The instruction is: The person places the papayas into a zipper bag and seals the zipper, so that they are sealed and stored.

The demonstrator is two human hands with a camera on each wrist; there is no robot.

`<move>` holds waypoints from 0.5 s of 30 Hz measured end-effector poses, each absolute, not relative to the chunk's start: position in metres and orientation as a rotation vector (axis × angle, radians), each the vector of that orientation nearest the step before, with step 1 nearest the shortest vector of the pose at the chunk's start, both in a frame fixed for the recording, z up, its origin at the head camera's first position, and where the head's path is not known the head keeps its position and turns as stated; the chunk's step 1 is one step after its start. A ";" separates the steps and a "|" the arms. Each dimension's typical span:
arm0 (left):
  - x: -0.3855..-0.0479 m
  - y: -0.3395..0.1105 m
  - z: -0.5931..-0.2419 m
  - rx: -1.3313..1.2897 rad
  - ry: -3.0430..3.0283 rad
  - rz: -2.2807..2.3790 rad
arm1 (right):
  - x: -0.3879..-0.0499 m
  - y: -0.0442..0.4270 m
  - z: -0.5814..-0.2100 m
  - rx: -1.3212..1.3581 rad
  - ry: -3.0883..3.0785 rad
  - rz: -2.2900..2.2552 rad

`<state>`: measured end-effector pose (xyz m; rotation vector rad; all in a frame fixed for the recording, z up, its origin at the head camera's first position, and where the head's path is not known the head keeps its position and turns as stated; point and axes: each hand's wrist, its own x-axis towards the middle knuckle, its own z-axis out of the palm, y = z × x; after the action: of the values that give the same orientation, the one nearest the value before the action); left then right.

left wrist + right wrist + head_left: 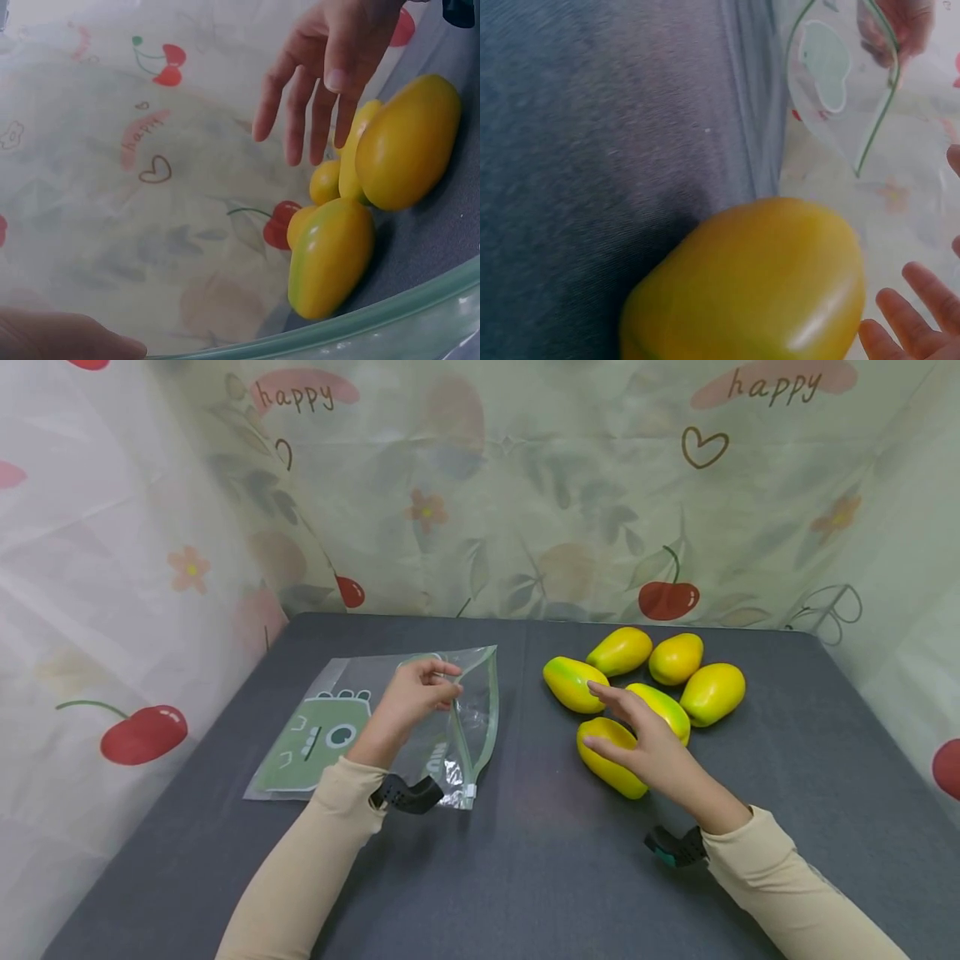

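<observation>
A clear zip bag (311, 752) with a green cartoon print lies on the left half of the table, its zip edge facing right and partly spread. My left hand (408, 702) pinches the upper side of the bag's mouth and raises it; in the left wrist view the green rim (390, 307) curves below that hand. Over the mangoes hovers my right hand (663, 760), fingers spread and holding nothing. The nearest yellow mango (618, 772) lies beneath its thumb, and this mango (757, 292) fills the lower part of the right wrist view.
Several more yellow mangoes (714, 693) are grouped at the table's right rear, some tinged green. The dark grey tablecloth (510, 877) covers the table. Patterned curtains (510, 510) hang behind and at both sides. A black band (408, 794) sits on each wrist.
</observation>
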<state>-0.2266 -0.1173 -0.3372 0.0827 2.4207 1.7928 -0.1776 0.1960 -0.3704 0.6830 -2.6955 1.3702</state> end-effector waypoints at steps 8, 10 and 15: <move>-0.224 -0.117 -0.335 0.079 2.414 1.797 | -0.176 0.204 -0.380 0.688 -2.715 1.300; -0.224 -0.117 -0.335 0.075 2.415 1.794 | -0.176 0.205 -0.382 0.687 -2.721 1.284; -0.224 -0.117 -0.336 0.070 2.418 1.793 | -0.174 0.209 -0.385 0.684 -2.747 1.274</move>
<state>-0.2243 -0.1172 -0.3363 0.0699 2.4175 1.7925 -0.1738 0.2088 -0.3850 0.6841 -2.7473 1.2739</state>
